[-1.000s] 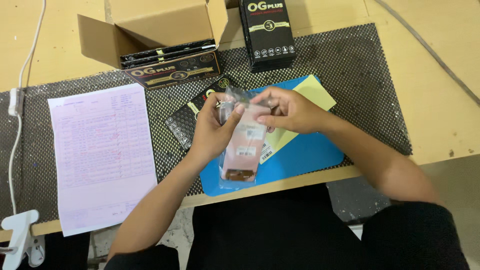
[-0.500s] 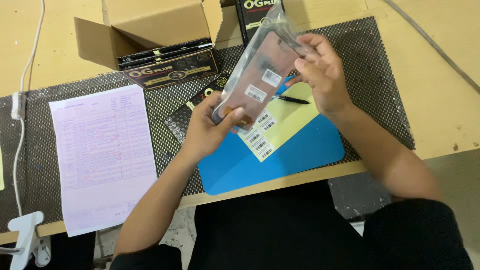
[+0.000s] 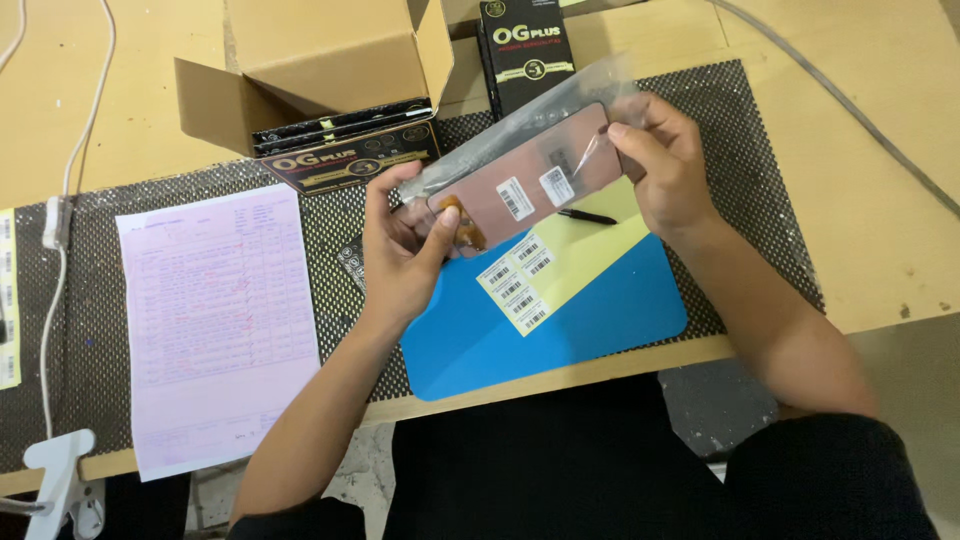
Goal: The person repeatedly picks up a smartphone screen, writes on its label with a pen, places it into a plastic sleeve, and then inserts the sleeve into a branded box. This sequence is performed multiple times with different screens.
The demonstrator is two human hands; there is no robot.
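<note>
Over the blue mat (image 3: 600, 320), both hands are clamped on a bagged phone screen (image 3: 525, 180): left hand (image 3: 400, 255) pinching its lower end, right hand (image 3: 665, 165) gripping the top.

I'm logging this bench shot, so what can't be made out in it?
Head view only:
- Panel: left end behind left hand, right end behind right hand; bag glare blurs it.
- Form: writing too small.
- Carton: top cut by frame edge.
- Mat: partly under yellow sheet.

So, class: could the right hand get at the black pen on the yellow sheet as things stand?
Probably not yet: the right hand grips the bagged panel, shared with the left hand, though the pen lies uncovered just below.
</note>
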